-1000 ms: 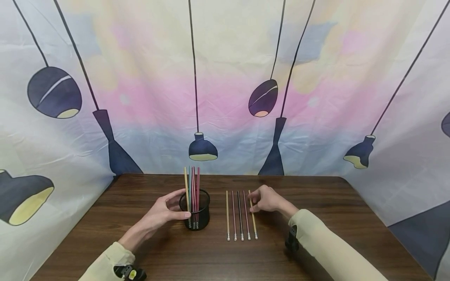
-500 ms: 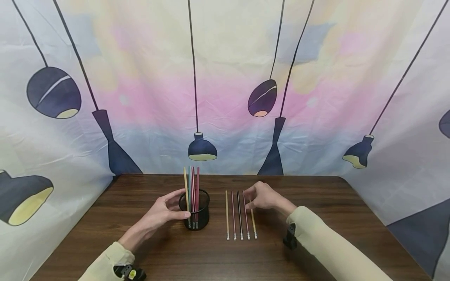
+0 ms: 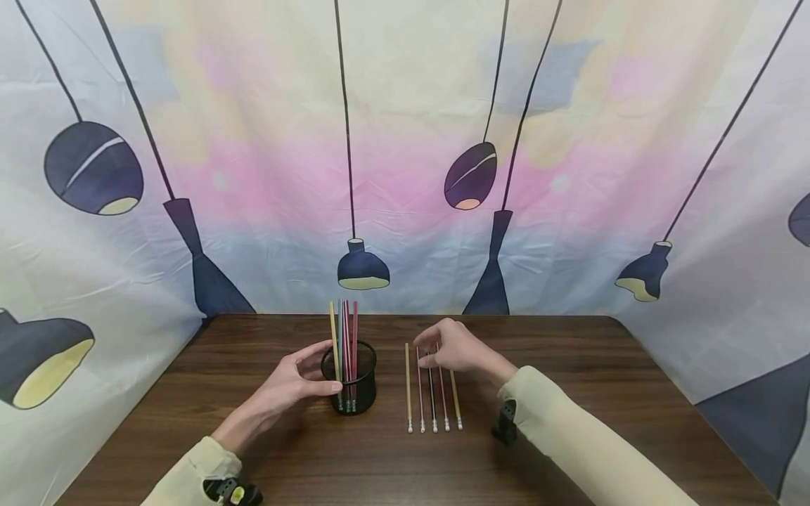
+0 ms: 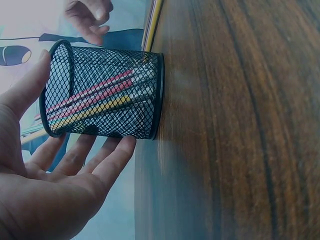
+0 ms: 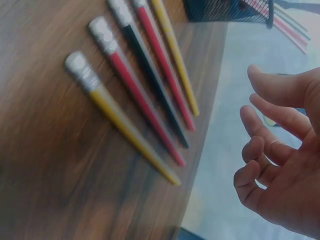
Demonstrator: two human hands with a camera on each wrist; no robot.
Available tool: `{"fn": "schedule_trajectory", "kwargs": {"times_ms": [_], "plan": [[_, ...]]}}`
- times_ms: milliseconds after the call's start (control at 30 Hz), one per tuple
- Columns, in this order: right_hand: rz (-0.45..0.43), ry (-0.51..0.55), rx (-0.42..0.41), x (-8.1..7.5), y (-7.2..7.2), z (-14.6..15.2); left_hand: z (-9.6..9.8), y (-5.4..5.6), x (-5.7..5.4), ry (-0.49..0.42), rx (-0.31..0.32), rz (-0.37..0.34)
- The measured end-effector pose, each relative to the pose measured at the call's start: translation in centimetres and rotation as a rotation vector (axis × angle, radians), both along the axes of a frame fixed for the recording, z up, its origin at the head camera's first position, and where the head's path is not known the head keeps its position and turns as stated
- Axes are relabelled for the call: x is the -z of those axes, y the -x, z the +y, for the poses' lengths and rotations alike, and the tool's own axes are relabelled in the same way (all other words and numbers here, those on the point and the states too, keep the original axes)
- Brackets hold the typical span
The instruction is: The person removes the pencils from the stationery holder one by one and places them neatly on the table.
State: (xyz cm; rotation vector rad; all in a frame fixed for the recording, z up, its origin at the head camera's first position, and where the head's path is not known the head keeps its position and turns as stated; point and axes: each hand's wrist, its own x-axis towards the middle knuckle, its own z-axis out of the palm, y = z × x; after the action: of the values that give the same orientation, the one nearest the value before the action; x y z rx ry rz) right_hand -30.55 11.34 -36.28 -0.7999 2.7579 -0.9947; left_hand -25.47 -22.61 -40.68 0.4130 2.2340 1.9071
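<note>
A black mesh pencil cup (image 3: 365,395) stands upright left of centre, with several yellow, teal and red pencils (image 3: 346,327) leaning in it, erasers down. My left hand (image 3: 285,383) holds the cup from its left side, thumb at the rim and fingers around the wall in the left wrist view. To the right lies a row of parallel pencils, eraser ends toward me: yellow (image 3: 408,386), red (image 3: 420,397), black (image 3: 433,397), red (image 3: 444,400) and yellow (image 3: 457,404). Above their far ends hovers my right hand (image 3: 462,349), fingers loosely bent, nothing between thumb and fingers.
Everything rests on a dark wood-grain table (image 3: 285,457) with rounded far corners. A cloth backdrop (image 3: 418,176) printed with hanging lamps closes off the back and sides. Dark wrist devices (image 3: 233,490) sit at both pale sleeves.
My right hand has moved left across the row, from the rightmost yellow pencil to over the left red and black ones. The left hand, cup and pencils have stayed put.
</note>
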Motion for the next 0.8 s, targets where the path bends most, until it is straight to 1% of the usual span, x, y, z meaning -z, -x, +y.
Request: {"fn": "schedule_trajectory", "kwargs": {"times_ms": [333,633,800], "plan": [[0.065,0.083,-0.047,-0.3,-0.2,-2.7,0.0,-0.1,-0.1,0.003,0.001,-0.003],[0.050,0.153,-0.025,-0.7,-0.1,-4.9,0.0,-0.1,-0.1,0.002,0.004,-0.005],[0.049,0.183,-0.042,-0.8,0.0,-6.0,0.0,-0.1,-0.2,0.002,0.001,-0.010]]}}
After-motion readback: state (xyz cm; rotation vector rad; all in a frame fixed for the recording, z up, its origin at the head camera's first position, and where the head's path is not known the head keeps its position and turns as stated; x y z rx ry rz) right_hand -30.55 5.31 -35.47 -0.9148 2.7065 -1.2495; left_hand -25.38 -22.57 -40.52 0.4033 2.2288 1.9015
